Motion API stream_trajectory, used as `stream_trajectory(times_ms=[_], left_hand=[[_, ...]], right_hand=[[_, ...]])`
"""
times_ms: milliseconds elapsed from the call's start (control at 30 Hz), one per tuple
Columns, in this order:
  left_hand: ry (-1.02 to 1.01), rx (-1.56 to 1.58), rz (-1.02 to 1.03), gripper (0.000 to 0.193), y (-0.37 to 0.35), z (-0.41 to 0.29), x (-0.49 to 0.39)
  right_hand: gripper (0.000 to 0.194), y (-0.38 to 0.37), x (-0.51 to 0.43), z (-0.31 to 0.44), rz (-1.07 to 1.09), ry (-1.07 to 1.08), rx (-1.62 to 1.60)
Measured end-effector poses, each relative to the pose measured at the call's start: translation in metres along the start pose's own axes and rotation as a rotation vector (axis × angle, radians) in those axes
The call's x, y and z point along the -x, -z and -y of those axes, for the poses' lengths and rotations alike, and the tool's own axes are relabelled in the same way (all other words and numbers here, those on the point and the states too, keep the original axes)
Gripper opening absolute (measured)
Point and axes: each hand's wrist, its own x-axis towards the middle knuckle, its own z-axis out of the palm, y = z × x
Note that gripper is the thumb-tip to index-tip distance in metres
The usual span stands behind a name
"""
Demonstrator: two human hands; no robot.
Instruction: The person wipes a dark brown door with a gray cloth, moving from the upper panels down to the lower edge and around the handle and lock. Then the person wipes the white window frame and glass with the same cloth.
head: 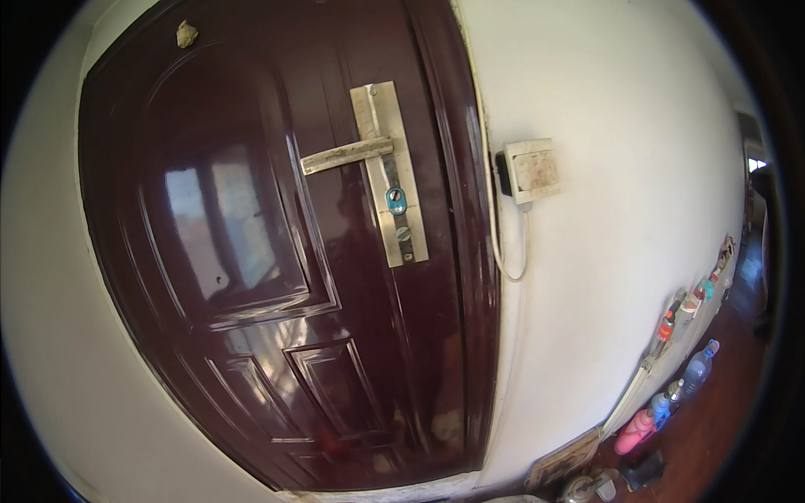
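Neither of my hands is in view. Before me is a glossy dark maroon panelled door (pixel 251 220), shut in its frame. Its metal lock plate (pixel 409 182) is worn and stained along the middle. A lever handle (pixel 346 155) points left from the plate. Below the lever sits a lock cylinder with a blue surround (pixel 396 201), and under that a round slotted thumb-turn (pixel 403 234). High on the door sticks a pale crumpled lump (pixel 186 34), its material unclear.
A stained wall switch box (pixel 534 171) with a hanging white cable (pixel 524 251) is right of the door. Along the wall's foot stand a pink bottle (pixel 635 432), a blue bottle (pixel 660 409) and a large clear bottle (pixel 698 372). A low ledge (pixel 629 396) carries several small bottles. A kettle-like metal vessel (pixel 577 489) is lower right.
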Motion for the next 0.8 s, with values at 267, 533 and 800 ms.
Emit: stream_trajectory(times_ms=[267,533,800], left_hand=[[-0.006,0.005,-0.019,0.042,0.015,-0.003,0.018],[-0.108,0.177,0.018,0.037,0.026,-0.018,0.053],[-0.064,0.300,0.045,0.037,0.015,0.007,0.092]], right_hand=[[0.057,-0.035,0.037,0.037,0.012,0.230,-0.291],[0.065,-0.067,0.027,0.031,-0.115,0.017,-0.032],[0.047,-0.070,0.057,0.026,-0.006,-0.155,-0.158]])
